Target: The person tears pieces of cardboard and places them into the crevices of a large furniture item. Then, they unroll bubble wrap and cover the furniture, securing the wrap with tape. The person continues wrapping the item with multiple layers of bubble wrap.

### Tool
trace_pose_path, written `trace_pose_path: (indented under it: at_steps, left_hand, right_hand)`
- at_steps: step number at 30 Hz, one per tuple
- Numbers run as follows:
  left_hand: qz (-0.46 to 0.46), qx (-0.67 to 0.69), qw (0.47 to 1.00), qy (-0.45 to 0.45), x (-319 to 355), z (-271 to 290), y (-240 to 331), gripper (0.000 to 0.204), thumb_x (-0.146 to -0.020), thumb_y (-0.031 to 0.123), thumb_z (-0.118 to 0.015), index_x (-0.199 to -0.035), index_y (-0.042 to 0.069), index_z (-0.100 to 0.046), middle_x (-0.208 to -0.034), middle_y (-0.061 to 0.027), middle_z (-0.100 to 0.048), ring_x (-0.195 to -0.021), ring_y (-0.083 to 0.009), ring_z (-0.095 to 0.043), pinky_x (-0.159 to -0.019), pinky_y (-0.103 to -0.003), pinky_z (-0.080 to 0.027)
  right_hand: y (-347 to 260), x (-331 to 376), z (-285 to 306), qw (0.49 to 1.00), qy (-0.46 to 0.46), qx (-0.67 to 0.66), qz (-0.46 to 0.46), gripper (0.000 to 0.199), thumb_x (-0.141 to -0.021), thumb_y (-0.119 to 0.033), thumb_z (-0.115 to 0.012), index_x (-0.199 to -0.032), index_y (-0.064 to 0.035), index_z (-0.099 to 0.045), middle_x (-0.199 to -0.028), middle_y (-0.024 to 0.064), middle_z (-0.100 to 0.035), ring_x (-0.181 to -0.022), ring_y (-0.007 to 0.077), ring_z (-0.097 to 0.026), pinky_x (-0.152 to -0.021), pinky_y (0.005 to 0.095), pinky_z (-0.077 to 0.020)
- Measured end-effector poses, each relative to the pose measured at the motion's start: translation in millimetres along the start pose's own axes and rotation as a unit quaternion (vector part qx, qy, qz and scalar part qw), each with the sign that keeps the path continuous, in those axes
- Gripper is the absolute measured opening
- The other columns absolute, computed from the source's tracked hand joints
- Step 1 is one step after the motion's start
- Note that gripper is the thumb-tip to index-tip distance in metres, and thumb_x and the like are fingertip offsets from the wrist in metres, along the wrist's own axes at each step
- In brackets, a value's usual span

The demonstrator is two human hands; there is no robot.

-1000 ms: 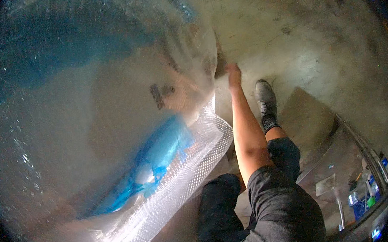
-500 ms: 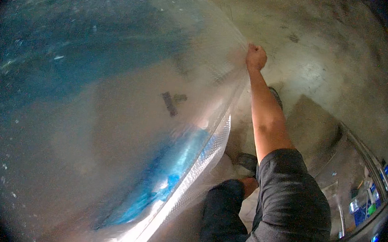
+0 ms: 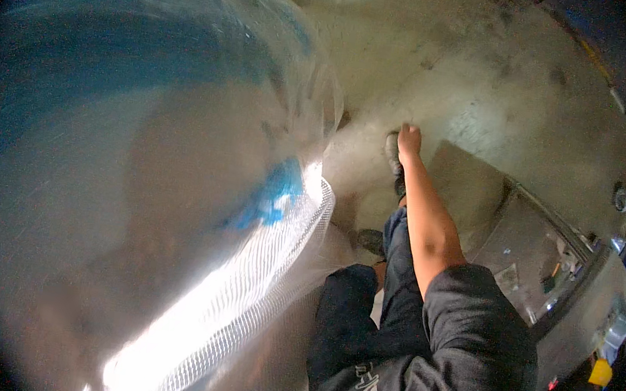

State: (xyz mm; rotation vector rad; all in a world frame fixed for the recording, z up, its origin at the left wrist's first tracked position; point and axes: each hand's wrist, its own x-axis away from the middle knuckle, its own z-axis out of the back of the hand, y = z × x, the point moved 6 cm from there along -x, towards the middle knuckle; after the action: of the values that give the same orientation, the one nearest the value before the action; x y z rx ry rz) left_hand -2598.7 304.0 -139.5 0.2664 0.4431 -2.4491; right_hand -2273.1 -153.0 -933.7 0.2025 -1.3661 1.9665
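A large clear plastic sheet (image 3: 203,144), bubble-textured along its bright folded edge (image 3: 241,288), fills the left half of the view. Blue areas and a dull grey-brown surface show through it. My right hand (image 3: 410,138) is out in front above my shoe, its fingers closed and nothing visible in them. A gap of bare floor lies between it and the sheet's edge. My left hand cannot be made out; only a brownish blur shows through the sheet at the lower left.
Concrete floor (image 3: 373,71) lies ahead of me. On my right stands a metal-edged cart or table (image 3: 525,235) with small items on it. Further right are a yellow object (image 3: 600,373) and other coloured things at the rim. My shoes (image 3: 372,241) are beneath me.
My right hand has let go of the sheet's edge and come down and slightly nearer. The sheet's edge has dropped back to the left, with its folded border bunched and brighter.
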Motion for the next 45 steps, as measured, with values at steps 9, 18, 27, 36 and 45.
trace_pose_path:
  at_steps: [9, 18, 27, 36, 45]
  left_hand:
    - [-0.184, 0.193, 0.963, 0.044, -20.3, 75.2, 31.0, 0.007, -0.088, 0.006, -0.067, -0.093, 0.004, -0.062, -0.074, -0.0149, -0.058, -0.063, -0.0333, -0.058, -0.057, -0.042, -0.046]
    - [-0.176, 0.277, 0.936, 0.125, -44.4, 105.5, 42.3, 0.017, -0.08, 0.014, -0.078, -0.089, 0.014, -0.064, -0.074, -0.0022, -0.057, -0.061, -0.024, -0.061, -0.055, -0.038, -0.048]
    - [0.204, 0.265, 0.92, 0.206, 111.2, 128.2, -71.8, 0.027, -0.082, 0.012, -0.079, -0.103, 0.005, -0.065, -0.105, -0.0135, -0.065, -0.097, -0.0301, -0.064, -0.082, -0.042, -0.051]
    - [0.319, 0.15, 0.921, -0.164, 287.8, 36.3, -212.7, 0.058, -0.095, 0.053, -0.058, -0.106, -0.003, -0.059, -0.103, -0.0228, -0.062, -0.102, -0.0392, -0.058, -0.092, -0.048, -0.043]
    - [0.382, 0.259, 0.822, -0.333, 221.6, -17.0, -269.0, 0.077, -0.097, 0.062, -0.05, -0.126, -0.009, -0.043, -0.116, -0.0406, -0.058, -0.104, -0.0561, -0.058, -0.094, -0.058, -0.043]
  right_hand:
    - [-339.6, 473.4, 133.3, 0.702, -0.672, 0.118, 0.205, 0.031, -0.098, -0.032, -0.065, -0.1, -0.0015, -0.069, -0.092, 0.0105, -0.071, -0.085, 0.0199, -0.066, -0.078, 0.0366, -0.0517]
    - [-571.0, 672.3, 137.0, 0.701, -0.577, 0.194, 0.373, 0.076, -0.097, -0.07, -0.041, -0.065, -0.0054, -0.067, -0.06, 0.0141, -0.064, -0.063, 0.0335, -0.068, -0.068, 0.0423, -0.0538]
    - [-589.4, 661.4, 85.0, 0.763, -0.59, 0.072, 0.253, 0.043, -0.097, -0.033, -0.047, -0.08, -0.0012, -0.072, -0.07, 0.0128, -0.072, -0.059, 0.0197, -0.07, -0.057, 0.0312, -0.0577]
    - [-601.9, 658.8, 92.9, 0.767, -0.582, 0.091, 0.255, 0.041, -0.097, -0.032, -0.049, -0.083, -0.0002, -0.07, -0.071, 0.0127, -0.071, -0.063, 0.0214, -0.07, -0.065, 0.0334, -0.0584]
    - [-604.4, 656.7, 104.5, 0.784, -0.586, 0.037, 0.201, 0.033, -0.097, -0.026, -0.053, -0.078, -0.0021, -0.065, -0.073, 0.0096, -0.067, -0.063, 0.0241, -0.069, -0.064, 0.0378, -0.0559]
